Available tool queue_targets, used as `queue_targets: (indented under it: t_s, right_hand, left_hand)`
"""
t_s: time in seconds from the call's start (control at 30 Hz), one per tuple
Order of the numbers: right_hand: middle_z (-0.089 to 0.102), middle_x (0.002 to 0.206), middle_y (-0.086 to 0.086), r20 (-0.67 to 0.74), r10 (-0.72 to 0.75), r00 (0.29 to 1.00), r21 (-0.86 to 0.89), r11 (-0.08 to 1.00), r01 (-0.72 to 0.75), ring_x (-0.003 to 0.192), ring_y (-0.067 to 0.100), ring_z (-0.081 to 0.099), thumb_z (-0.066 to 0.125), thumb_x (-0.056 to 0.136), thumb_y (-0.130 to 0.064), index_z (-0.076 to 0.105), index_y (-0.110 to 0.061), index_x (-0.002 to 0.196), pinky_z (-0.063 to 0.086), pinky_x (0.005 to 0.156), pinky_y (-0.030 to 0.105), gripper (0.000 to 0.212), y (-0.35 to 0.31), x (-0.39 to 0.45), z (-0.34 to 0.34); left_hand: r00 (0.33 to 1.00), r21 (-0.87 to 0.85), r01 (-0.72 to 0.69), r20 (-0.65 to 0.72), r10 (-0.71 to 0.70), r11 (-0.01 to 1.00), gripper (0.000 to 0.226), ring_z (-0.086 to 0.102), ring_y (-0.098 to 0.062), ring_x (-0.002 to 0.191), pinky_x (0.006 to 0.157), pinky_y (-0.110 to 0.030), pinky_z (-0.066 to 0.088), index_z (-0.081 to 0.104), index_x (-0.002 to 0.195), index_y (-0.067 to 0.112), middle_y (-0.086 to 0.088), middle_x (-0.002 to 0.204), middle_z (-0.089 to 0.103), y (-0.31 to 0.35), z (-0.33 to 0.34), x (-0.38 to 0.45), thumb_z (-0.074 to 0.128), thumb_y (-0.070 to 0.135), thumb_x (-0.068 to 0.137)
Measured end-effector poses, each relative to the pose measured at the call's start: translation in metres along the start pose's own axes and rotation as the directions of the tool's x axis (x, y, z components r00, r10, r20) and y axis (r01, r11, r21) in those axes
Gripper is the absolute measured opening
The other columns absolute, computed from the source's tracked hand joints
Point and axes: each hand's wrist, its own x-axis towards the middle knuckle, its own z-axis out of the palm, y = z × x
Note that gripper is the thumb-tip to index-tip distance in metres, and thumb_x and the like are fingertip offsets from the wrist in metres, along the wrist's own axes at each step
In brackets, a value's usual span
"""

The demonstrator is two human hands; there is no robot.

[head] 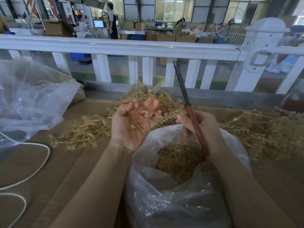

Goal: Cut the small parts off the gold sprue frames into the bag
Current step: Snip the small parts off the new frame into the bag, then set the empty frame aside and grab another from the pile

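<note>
My left hand (131,124) is palm up over the far edge of the bag, its fingers curled around a gold sprue frame (164,118) whose toothed end sticks out to the right. My right hand (204,129) grips scissors (192,116) with red-brown handles; their dark blades are closed and point up and away. Just below both hands a clear plastic bag (172,186) stands open, holding a heap of small gold parts (179,162).
Loose gold sprue frames lie in piles at the left (82,134), behind the hands (148,94) and at the right (263,130) on a brown cardboard-covered table (57,178). A large clear bag (32,99) sits at far left, a white cord (32,175) beside it, a white railing (131,46) behind.
</note>
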Motion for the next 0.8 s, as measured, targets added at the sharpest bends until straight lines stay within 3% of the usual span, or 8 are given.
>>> queue_targets:
  t_s: [0.2, 0.3, 0.43, 0.5, 0.63, 0.7, 0.8]
  right_hand:
    - [0.061, 0.053, 0.005, -0.023, 0.002, 1.0, -0.008, 1.0, -0.002, 0.041, 0.008, 0.05, 0.073, 0.09, -0.032, 0.068, -0.001, 0.073, 0.04, 0.047, 0.012, 0.036, 0.0, -0.001, -0.002]
    - [0.061, 0.053, 0.002, -0.045, 0.0, 0.999, -0.086, 0.996, -0.004, 0.046, 0.01, 0.055, 0.074, 0.089, -0.035, 0.068, -0.014, 0.065, 0.047, 0.053, 0.018, 0.033, 0.001, 0.0, -0.001]
    - [0.062, 0.055, -0.005, -0.107, 0.0, 0.994, -0.217, 0.976, -0.023, 0.053, 0.008, 0.059, 0.075, 0.085, -0.042, 0.065, -0.026, 0.056, 0.053, 0.066, 0.032, 0.034, 0.004, 0.002, 0.0]
    - [0.066, 0.058, -0.008, -0.129, -0.001, 0.992, -0.244, 0.969, -0.031, 0.055, 0.005, 0.061, 0.076, 0.083, -0.044, 0.068, -0.028, 0.06, 0.053, 0.066, 0.03, 0.029, 0.005, 0.002, 0.0]
    - [0.069, 0.064, -0.012, -0.129, -0.009, 0.992, -0.295, 0.955, -0.03, 0.061, 0.003, 0.064, 0.074, 0.08, -0.045, 0.071, -0.027, 0.067, 0.044, 0.06, 0.022, 0.023, 0.006, 0.001, 0.001]
    - [0.069, 0.066, -0.019, -0.12, -0.002, 0.993, -0.319, 0.947, -0.036, 0.065, -0.002, 0.065, 0.075, 0.081, -0.044, 0.069, -0.031, 0.068, 0.042, 0.059, 0.018, 0.019, 0.007, 0.001, 0.001]
    - [0.068, 0.067, -0.026, -0.101, -0.001, 0.995, -0.362, 0.932, -0.036, 0.069, -0.008, 0.064, 0.076, 0.081, -0.045, 0.067, -0.035, 0.07, 0.041, 0.058, 0.014, 0.017, 0.008, 0.001, 0.001]
  left_hand:
    - [1.0, -0.027, -0.006, -0.001, 0.006, 1.0, 0.017, 0.072, -0.027, 0.091, 0.082, -0.042, 0.058, 0.049, 0.073, 0.015, -0.01, 0.092, 0.07, 0.002, 0.0, -0.001, 0.04, 0.02, 0.087]
    - [0.999, -0.019, -0.034, -0.02, 0.034, 0.999, 0.017, 0.072, -0.026, 0.091, 0.081, -0.041, 0.058, 0.049, 0.072, 0.015, -0.01, 0.092, 0.07, 0.006, 0.002, -0.003, 0.041, 0.02, 0.086]
    - [0.97, -0.022, -0.213, -0.124, 0.209, 0.977, 0.021, 0.071, -0.026, 0.091, 0.079, -0.037, 0.058, 0.051, 0.072, 0.014, -0.01, 0.094, 0.068, 0.028, 0.003, -0.005, 0.041, 0.019, 0.09]
    - [0.904, 0.026, -0.356, -0.243, 0.351, 0.934, 0.029, 0.071, -0.026, 0.09, 0.074, -0.034, 0.057, 0.05, 0.072, 0.014, -0.012, 0.094, 0.068, 0.046, -0.002, -0.007, 0.034, 0.018, 0.096]
    - [0.658, 0.258, -0.545, -0.458, 0.597, 0.798, 0.029, 0.071, -0.027, 0.082, 0.07, -0.027, 0.054, 0.049, 0.074, 0.015, -0.012, 0.083, 0.07, 0.076, -0.019, -0.013, 0.032, 0.012, 0.097]
    - [0.537, 0.529, -0.43, -0.502, 0.678, 0.732, 0.03, 0.069, -0.022, 0.079, 0.071, -0.026, 0.05, 0.056, 0.082, 0.013, -0.006, 0.079, 0.073, 0.082, -0.027, -0.014, 0.031, 0.012, 0.097]
    - [0.41, 0.826, -0.096, -0.476, 0.778, 0.556, 0.026, 0.067, -0.024, 0.093, 0.08, -0.037, 0.051, 0.053, 0.107, 0.01, -0.011, 0.104, 0.071, 0.081, -0.04, -0.012, 0.028, 0.014, 0.099]
